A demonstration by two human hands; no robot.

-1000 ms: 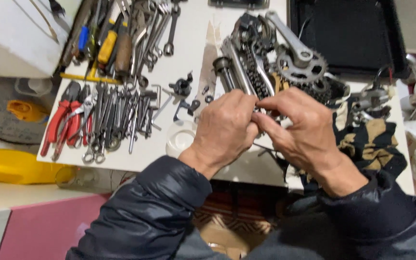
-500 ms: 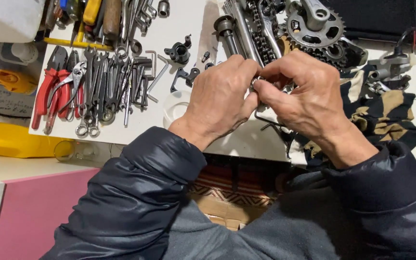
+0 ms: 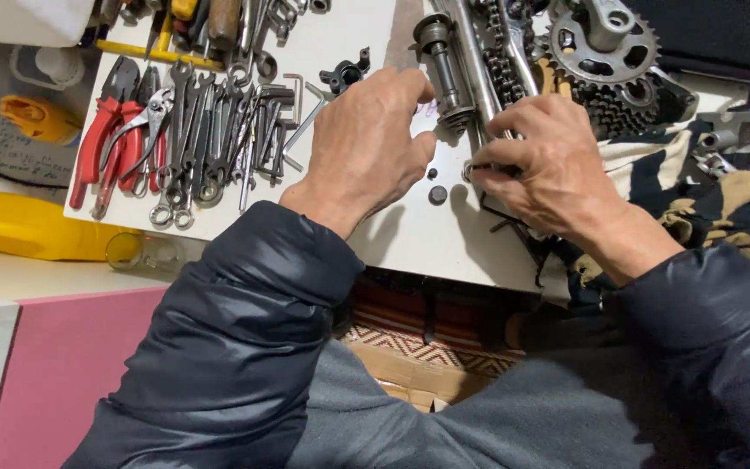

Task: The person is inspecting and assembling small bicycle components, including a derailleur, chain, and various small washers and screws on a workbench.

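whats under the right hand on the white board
Under the right hand a small metal part shows at the fingertips, and a dark bike chain runs up from beneath them. The palm hides the rest of the white board.

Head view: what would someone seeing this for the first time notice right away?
Two bare hands meet mid-board: the left hand lies flat on the white board, while the right hand pinches a small metal part at its fingertips. Behind the right hand, a toothed chainring with crank arm stands out. On the left of the board lies a row of red-handled pliers and spanners.
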